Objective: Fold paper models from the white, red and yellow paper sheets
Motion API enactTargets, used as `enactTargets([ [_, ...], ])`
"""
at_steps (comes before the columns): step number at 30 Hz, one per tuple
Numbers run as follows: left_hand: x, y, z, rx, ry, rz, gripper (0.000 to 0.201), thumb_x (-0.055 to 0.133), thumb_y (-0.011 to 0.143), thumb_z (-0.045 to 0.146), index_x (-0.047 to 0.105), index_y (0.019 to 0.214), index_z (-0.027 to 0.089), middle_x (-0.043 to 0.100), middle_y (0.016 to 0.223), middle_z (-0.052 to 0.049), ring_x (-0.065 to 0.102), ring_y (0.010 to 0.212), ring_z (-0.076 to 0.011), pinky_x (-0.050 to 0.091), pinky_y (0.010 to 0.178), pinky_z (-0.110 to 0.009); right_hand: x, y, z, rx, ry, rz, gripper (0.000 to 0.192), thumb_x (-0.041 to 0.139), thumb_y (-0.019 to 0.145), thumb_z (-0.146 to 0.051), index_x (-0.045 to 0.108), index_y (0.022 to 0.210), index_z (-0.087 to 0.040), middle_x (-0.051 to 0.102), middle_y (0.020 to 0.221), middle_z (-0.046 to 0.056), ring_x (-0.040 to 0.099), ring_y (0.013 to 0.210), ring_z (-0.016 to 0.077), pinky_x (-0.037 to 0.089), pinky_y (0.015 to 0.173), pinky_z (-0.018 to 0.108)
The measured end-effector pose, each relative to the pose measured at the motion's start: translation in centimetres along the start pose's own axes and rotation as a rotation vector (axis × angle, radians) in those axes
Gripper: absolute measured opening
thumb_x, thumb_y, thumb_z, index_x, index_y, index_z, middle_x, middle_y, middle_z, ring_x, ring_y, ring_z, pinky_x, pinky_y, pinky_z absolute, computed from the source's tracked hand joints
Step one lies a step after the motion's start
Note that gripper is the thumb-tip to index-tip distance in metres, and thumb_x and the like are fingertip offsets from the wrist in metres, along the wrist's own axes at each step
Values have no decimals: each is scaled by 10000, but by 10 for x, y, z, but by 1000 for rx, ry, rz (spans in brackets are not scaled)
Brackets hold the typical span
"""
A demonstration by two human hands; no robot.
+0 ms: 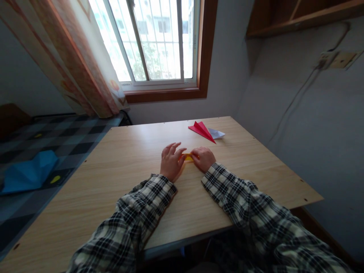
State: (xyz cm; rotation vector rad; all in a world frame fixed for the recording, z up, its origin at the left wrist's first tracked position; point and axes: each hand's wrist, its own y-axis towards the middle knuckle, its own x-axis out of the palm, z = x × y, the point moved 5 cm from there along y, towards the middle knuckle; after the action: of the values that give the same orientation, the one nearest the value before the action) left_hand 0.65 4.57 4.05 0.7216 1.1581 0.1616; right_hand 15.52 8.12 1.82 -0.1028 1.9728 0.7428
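Head view: yellow paper [188, 156] pinned flat on wooden surface [119, 182], approx mid-surface, btwn both hands. Left hand [170, 162] pressed on its left end, fingers spread; right hand [203, 158] curled over its right end. Red paper plane [201, 130] and white folded paper [216, 133] seen farther back, touching each other.

Single head-worn view, looking forward and down across the worktop [113, 182] from its near edge. Faces the window [153, 41] at 12 o'clock; wall at 3 o'clock, bed [42, 151] at 9 o'clock. Close range: both sleeves fill the bottom of frame. No second view.
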Motion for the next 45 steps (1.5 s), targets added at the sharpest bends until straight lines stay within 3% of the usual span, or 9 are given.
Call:
enactTargets([
  [3,-11,-1,-8,-88,-82,223,499,541,941,386,438,1396,208,377,1500,-153,336,1391,-301,286,1149,-499,-6,0,9,91,131,110,165,554,912,-263,706,902,-201,717,866,51,626,844,208,443,802,330],
  [5,-13,-3,-16,-152,-238,355,581,543,935,405,348,1444,204,355,1494,-172,343,1384,-307,319,1128,-507,-10,1,17,177,315,186,177,567,893,-305,709,904,-200,722,851,45,640,801,201,470,756,319],
  [7,-6,-5,-26,-240,-467,393,598,563,920,413,330,1445,244,393,1456,-154,436,1305,-289,408,1054,-491,-10,2,25,269,552,245,236,596,863,-400,710,892,-195,727,828,41,650,761,198,495,709,310],
  [12,24,-5,-27,-388,-908,162,487,608,882,429,476,1306,229,578,1246,-120,569,1148,-245,483,960,-440,3,4,26,440,1148,251,402,741,673,-551,696,836,-187,734,805,42,673,746,211,535,689,320],
  [18,31,-4,-9,-415,-1096,8,311,604,876,463,579,1006,182,632,998,-50,604,972,-193,489,898,-357,21,-2,9,548,1492,96,393,822,602,-466,701,844,-181,730,774,23,667,691,167,531,657,284],
  [26,41,-9,-10,-508,-1265,-40,355,700,794,494,569,862,172,613,831,-3,582,799,-151,489,780,-302,28,-5,1,582,1592,71,482,810,595,-320,586,1012,-228,708,775,-28,647,644,144,500,575,249],
  [32,40,-10,-6,-531,-1300,-60,338,710,788,463,613,893,157,630,829,-11,584,764,-144,479,726,-277,30,-6,-4,551,1555,72,310,772,622,-316,593,850,-206,654,757,-43,614,672,120,486,627,237],
  [38,34,-8,-8,-498,-1203,-17,307,691,799,446,611,849,154,620,790,-9,568,737,-154,466,690,-282,32,-7,-7,545,1601,12,341,735,704,-486,605,830,-197,630,733,-31,572,625,114,449,572,238],
  [45,32,-9,-7,-455,-1114,4,267,654,821,427,583,842,170,590,759,4,541,705,-144,450,656,-265,28,-9,-4,487,1416,115,316,780,655,-406,590,792,-194,636,721,-29,603,672,135,487,647,264],
])
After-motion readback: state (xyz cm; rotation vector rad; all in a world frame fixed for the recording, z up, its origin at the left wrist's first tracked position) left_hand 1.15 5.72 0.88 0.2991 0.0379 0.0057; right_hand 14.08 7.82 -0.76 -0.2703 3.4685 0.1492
